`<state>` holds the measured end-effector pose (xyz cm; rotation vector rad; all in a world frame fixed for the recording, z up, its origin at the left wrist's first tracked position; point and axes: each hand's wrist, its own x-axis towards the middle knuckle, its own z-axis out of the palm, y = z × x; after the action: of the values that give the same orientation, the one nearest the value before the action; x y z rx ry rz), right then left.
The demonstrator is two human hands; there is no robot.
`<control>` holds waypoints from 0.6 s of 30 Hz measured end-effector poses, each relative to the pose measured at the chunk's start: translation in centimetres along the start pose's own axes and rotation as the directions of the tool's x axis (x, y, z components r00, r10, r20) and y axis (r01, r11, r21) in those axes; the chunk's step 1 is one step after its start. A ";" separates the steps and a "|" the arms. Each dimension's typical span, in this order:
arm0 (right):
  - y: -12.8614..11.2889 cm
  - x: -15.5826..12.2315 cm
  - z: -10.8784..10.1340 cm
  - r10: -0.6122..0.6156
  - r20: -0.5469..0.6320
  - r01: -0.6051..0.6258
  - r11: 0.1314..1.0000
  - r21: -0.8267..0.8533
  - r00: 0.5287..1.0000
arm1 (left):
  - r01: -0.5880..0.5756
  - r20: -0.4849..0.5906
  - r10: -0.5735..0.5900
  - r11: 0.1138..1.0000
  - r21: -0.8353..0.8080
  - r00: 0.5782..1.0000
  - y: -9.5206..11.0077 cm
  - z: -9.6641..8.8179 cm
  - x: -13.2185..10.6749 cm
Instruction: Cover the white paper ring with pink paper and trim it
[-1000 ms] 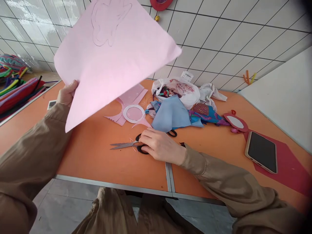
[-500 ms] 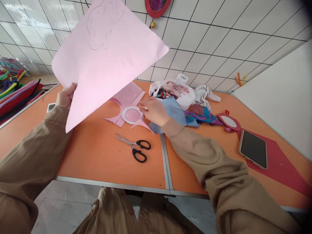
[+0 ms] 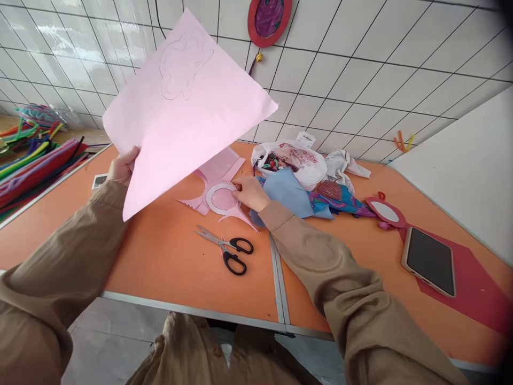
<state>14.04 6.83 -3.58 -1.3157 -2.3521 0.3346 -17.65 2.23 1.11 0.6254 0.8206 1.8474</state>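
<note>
My left hand (image 3: 123, 164) grips the lower left edge of a large pink paper sheet (image 3: 188, 123), held up tilted above the table. A wavy, cloud-like outline is drawn in pencil near its top. On the table, my right hand (image 3: 251, 193) pinches the right edge of a white paper ring (image 3: 212, 206); the fingertips are partly hidden. Beneath the ring lie pink paper scraps (image 3: 238, 215) with curved cut edges. Closer to me rests a pair of black-handled scissors (image 3: 224, 247), blades slightly apart and pointing left.
Blue cloth (image 3: 286, 192) and patterned fabric (image 3: 340, 198) lie right of my right hand, before a white plastic bag (image 3: 308, 166). Farther right are a red-rimmed oval piece (image 3: 385, 210) and a phone (image 3: 429, 262) on red sheet material (image 3: 476, 289). Colourful pipe cleaners (image 3: 40, 160) fill the left side.
The view has tilted up slightly, so more wall shows. My right hand's fingers have curled in at the ring's edge. The pink sheet remains raised in my left hand.
</note>
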 end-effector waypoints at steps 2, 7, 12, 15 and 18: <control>0.2 0.0 0.2 0.026 0.017 -0.025 1.000 -0.005 1.000 | 0.004 -0.007 -0.004 1.000 0.006 1.000 -0.1 0.1 -0.1; -0.2 -0.4 0.6 0.039 0.000 -0.039 0.998 -0.051 0.999 | 0.008 -0.024 -0.008 1.000 0.015 1.000 -0.2 0.2 -0.3; -0.7 -1.5 0.9 0.021 -0.006 -0.021 0.996 -0.086 1.000 | 0.043 -0.035 -0.043 0.999 0.015 0.998 -0.2 0.1 -0.3; -0.8 -1.8 0.9 0.008 0.007 -0.007 0.996 -0.089 1.000 | 0.093 -0.087 -0.091 0.995 0.025 0.992 -0.3 0.1 -0.4; -0.9 -1.9 1.0 0.018 0.011 -0.017 0.997 -0.074 1.000 | 0.137 -0.132 -0.131 0.990 0.038 0.983 -0.4 0.3 -0.7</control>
<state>13.77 4.80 -4.59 -1.3723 -2.3846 0.2637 -16.95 1.81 0.92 0.4714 0.9707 1.7636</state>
